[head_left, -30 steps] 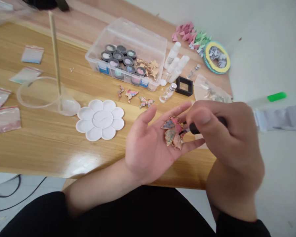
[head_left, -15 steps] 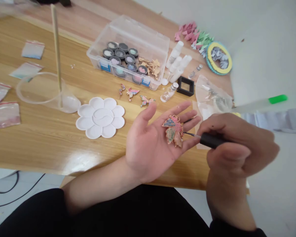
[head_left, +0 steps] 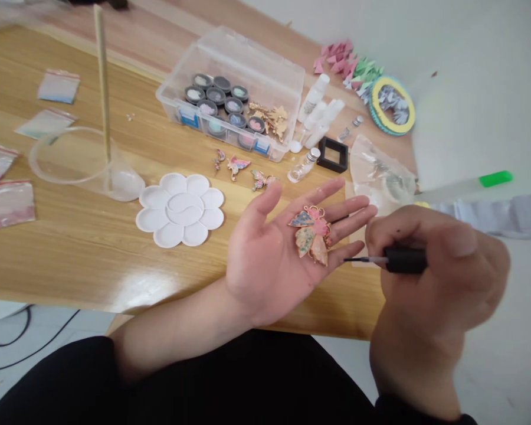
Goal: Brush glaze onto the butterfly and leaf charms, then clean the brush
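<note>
In the head view, we held our left hand (head_left: 269,260) palm up over the table (head_left: 71,254), fingers spread and flat. The butterfly charm (head_left: 312,233) lay loose on those fingers. Just right of their tips, our right hand (head_left: 433,265) was curled, pinching a black-handled brush (head_left: 402,260). The brush's thin tip pointed at the charm without touching it. A white flower palette (head_left: 180,209) sat left of the left hand.

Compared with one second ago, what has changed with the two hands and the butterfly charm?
The right hand drew its brush off the butterfly charm, rightward and slightly down; the tip is now clear of it. The left hand stayed open, palm up, the charm resting on it. Nothing on the table moved.
</note>
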{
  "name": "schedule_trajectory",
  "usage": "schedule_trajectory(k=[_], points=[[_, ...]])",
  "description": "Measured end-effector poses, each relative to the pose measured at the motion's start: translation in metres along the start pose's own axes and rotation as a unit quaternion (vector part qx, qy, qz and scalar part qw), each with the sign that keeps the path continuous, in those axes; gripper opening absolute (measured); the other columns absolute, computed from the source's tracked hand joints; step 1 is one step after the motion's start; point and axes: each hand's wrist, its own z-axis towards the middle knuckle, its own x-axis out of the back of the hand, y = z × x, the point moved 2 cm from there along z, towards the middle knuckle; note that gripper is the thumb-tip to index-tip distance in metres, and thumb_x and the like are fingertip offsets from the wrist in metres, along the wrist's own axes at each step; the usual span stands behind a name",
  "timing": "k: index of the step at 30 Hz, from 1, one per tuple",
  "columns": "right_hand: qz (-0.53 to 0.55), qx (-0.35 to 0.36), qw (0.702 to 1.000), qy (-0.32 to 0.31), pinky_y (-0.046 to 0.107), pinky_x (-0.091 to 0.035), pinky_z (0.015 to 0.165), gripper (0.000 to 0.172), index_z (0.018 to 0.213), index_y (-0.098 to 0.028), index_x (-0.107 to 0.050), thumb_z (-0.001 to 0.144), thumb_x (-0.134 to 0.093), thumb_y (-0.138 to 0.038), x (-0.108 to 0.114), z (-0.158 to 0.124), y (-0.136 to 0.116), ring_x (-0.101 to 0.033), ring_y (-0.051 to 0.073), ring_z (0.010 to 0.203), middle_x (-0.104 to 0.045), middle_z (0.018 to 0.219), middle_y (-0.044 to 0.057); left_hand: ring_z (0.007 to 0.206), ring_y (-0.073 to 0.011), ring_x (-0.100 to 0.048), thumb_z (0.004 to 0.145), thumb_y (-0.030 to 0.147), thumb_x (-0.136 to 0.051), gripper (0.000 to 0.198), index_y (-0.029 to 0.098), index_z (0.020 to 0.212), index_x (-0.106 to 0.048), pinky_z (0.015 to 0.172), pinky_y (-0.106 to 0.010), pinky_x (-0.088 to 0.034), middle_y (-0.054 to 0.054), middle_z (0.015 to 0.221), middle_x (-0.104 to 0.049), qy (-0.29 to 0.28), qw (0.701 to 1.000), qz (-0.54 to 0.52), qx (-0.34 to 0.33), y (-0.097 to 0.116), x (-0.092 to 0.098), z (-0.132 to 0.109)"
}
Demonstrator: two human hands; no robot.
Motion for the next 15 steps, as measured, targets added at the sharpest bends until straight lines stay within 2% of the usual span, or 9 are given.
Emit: schedule_trajectory(k=[3,7,13,15], points=[[0.039,-0.008,0.999,-0.018,0.031,-0.034,0.046,0.049,0.056,-0.022,-0.058,0.091,-0.055,-0.056,0.001,0.002,0.005,-0.042,0.013,0.046,-0.054,0.052,0.000,0.140,-0.0289,-0.047,0.093,0.058,-0.034,0.064,0.016,0.140,-0.044,0.119,-0.047,-0.031,-0.013,0.136,-0.061,-0.005,1.000,-0.001,-0.004,0.000,0.001,0.000],[0.044,-0.005,0.999,-0.012,0.032,-0.037,0.048,0.051,0.053,-0.022,-0.058,0.089,-0.055,-0.057,0.003,0.007,0.011,-0.038,0.013,0.045,-0.048,0.049,0.000,0.141,-0.0290,-0.045,0.093,0.058,-0.034,0.064,0.016,0.141,-0.044,0.119,-0.047,-0.031,-0.013,0.137,-0.061,-0.003,1.000,0.001,-0.010,0.000,0.001,0.000],[0.032,-0.005,0.999,-0.016,0.032,-0.044,0.052,0.047,0.058,-0.024,-0.059,0.091,-0.053,-0.058,0.004,0.002,0.009,-0.045,0.013,0.048,-0.053,0.054,-0.001,0.141,-0.0292,-0.045,0.094,0.058,-0.030,0.067,0.015,0.144,-0.043,0.119,-0.046,-0.031,-0.012,0.138,-0.061,-0.012,1.000,0.009,-0.019,0.000,0.000,0.000],[-0.036,0.004,0.997,-0.068,0.034,-0.045,0.055,0.050,0.068,-0.026,-0.060,0.091,-0.043,-0.066,0.006,-0.002,0.012,-0.054,0.017,0.057,-0.059,0.064,0.002,0.142,-0.0291,-0.043,0.094,0.059,-0.028,0.068,0.016,0.145,-0.042,0.119,-0.046,-0.031,-0.011,0.138,-0.061,-0.017,1.000,0.013,-0.017,0.001,-0.001,0.000]])
